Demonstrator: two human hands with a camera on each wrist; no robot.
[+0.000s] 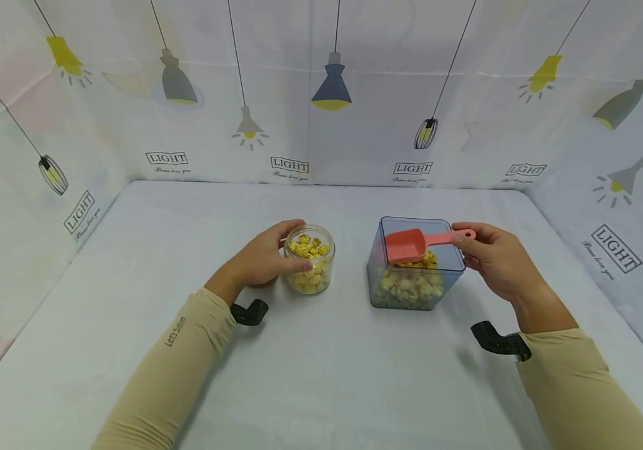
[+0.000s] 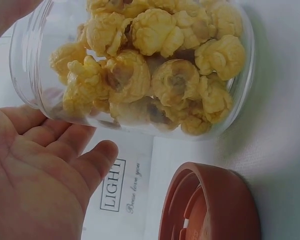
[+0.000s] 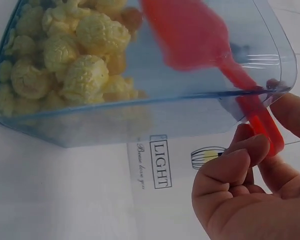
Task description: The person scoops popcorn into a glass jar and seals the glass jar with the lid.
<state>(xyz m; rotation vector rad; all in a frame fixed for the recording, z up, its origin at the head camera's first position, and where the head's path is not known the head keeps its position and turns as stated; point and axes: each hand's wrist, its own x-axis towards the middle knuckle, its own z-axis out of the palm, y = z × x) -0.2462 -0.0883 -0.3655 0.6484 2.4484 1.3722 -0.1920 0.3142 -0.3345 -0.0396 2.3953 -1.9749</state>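
Observation:
My left hand (image 1: 260, 257) holds a clear glass jar (image 1: 332, 245) of yellow popcorn (image 2: 155, 75), thumb on the near side and fingers round the far side. The jar stands upright and has no lid on it. Beside it lies a reddish-brown lid (image 2: 232, 205), mostly hidden under the hand in the head view. My right hand (image 1: 495, 257) pinches the handle of a pink scoop (image 1: 407, 245). The scoop's bowl is inside a see-through blue square container (image 1: 378, 275), above the popcorn in it, and the handle crosses the container's right rim.
Both vessels stand on a white-covered table (image 1: 321, 375), the container to the right of the jar with a gap between them. A white cloth backdrop (image 1: 366, 125) printed with lamps rises behind and at both sides. A black wrist mount (image 1: 501, 340) sits at each cuff.

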